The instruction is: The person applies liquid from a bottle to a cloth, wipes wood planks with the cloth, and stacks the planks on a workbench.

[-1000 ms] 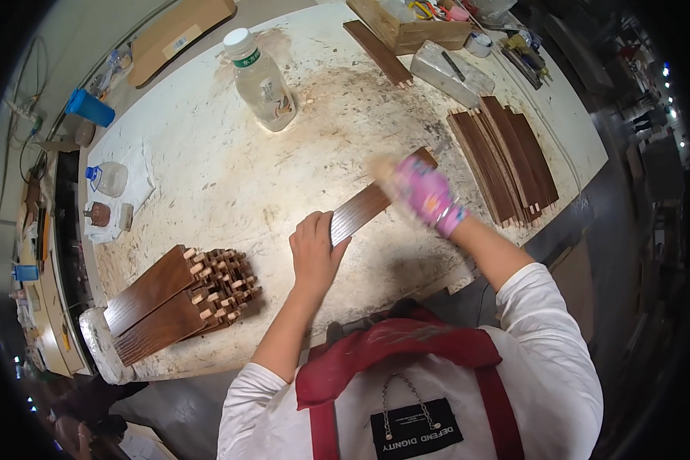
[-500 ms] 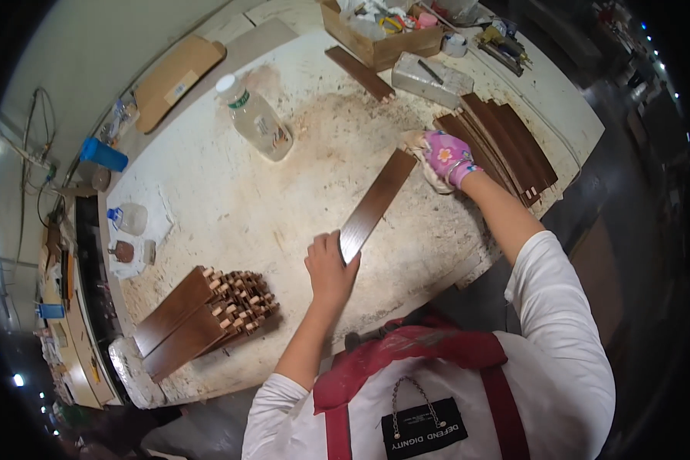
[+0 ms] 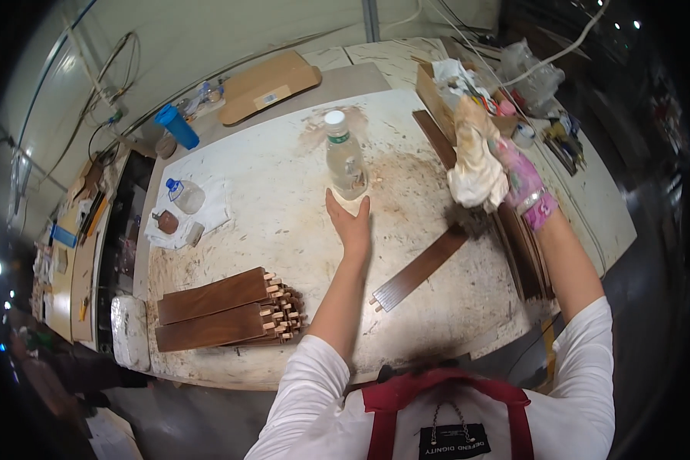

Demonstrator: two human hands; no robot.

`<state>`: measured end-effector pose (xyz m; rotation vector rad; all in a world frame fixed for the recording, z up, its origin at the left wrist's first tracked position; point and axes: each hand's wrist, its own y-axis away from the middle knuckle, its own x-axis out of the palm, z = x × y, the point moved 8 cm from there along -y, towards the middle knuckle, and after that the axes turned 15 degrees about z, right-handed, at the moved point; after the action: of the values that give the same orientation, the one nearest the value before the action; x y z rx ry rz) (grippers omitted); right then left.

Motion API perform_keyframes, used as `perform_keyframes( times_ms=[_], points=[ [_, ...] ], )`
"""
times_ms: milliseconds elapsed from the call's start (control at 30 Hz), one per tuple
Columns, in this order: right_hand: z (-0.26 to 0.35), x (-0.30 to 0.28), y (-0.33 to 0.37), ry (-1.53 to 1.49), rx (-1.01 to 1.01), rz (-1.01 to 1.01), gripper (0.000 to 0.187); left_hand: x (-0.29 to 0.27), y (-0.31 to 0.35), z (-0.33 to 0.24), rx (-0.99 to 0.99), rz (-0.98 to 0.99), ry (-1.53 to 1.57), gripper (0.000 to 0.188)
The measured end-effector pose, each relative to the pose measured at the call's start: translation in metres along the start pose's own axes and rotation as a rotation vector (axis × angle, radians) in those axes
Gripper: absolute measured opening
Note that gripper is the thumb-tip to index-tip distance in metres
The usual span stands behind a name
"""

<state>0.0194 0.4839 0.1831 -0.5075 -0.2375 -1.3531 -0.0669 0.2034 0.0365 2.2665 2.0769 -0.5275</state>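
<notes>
My left hand [image 3: 352,222] is stretched forward over the white worktable [image 3: 268,199], fingers apart, just below a clear plastic bottle [image 3: 343,162] with a white cap; it holds nothing. My right hand [image 3: 520,178], in a pink patterned glove, is raised above the table's right side and grips a crumpled stained rag [image 3: 475,161]. A dark brown wooden slat [image 3: 420,268] with pegs at its end lies free on the table between my arms.
Stacked brown slats with pegged ends [image 3: 226,310] sit at the front left. More dark slats [image 3: 525,253] lie along the right edge. A cardboard box [image 3: 445,88] of clutter stands at the back right, a blue cup [image 3: 175,126] and small bottles [image 3: 184,195] at the left.
My left hand left the slat and reached forward toward the bottle. My right hand lifted the rag off the slat's far end. The view tilted up the table.
</notes>
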Motion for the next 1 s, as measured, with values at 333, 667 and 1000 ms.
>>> perform_keyframes(
  times_ms=[333, 667, 1000],
  points=[
    [-0.041, 0.155, -0.183, 1.745, -0.213, 0.412, 0.044, 0.002, -0.061, 0.0, -0.014, -0.064, -0.139, 0.101],
    [-0.038, 0.065, -0.135, 1.499, -0.305, 0.197, 0.037, 0.03, -0.091, -0.038, 0.189, 0.178, -0.248, 0.078],
    [-0.154, -0.125, 0.024, -0.549, 0.014, -0.404, 0.036, 0.117, -0.048, -0.075, 0.545, 0.551, -0.89, 0.083]
  ],
)
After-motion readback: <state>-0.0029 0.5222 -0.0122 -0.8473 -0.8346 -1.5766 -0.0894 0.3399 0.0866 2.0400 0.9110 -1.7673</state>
